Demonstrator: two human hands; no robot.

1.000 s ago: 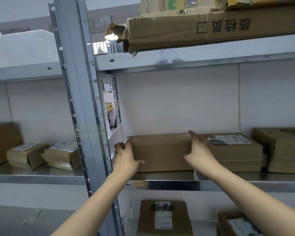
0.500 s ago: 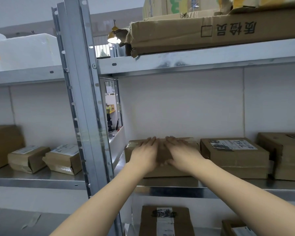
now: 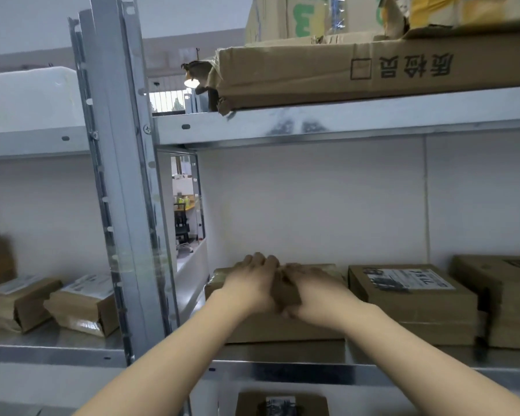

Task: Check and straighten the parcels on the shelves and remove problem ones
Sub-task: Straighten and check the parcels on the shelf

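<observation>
On the steel shelf (image 3: 282, 360), a plain brown parcel (image 3: 270, 328) lies flat at the left end, just beside a labelled box (image 3: 415, 298). A person's left hand (image 3: 249, 285) and right hand (image 3: 315, 292), which a second ago gripped the parcel's two ends, now rest side by side, palms down, fingers flat on its top, clamping nothing.

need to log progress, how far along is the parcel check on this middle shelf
Looks done: the labelled parcel and the box at the far right sit square on the shelf. In hand: the left hand and right hand lie flat on the plain brown parcel, no grip closed on it. Left: the tilted small parcels in the left bay look unstraightened. Nothing visibly removed.
</observation>
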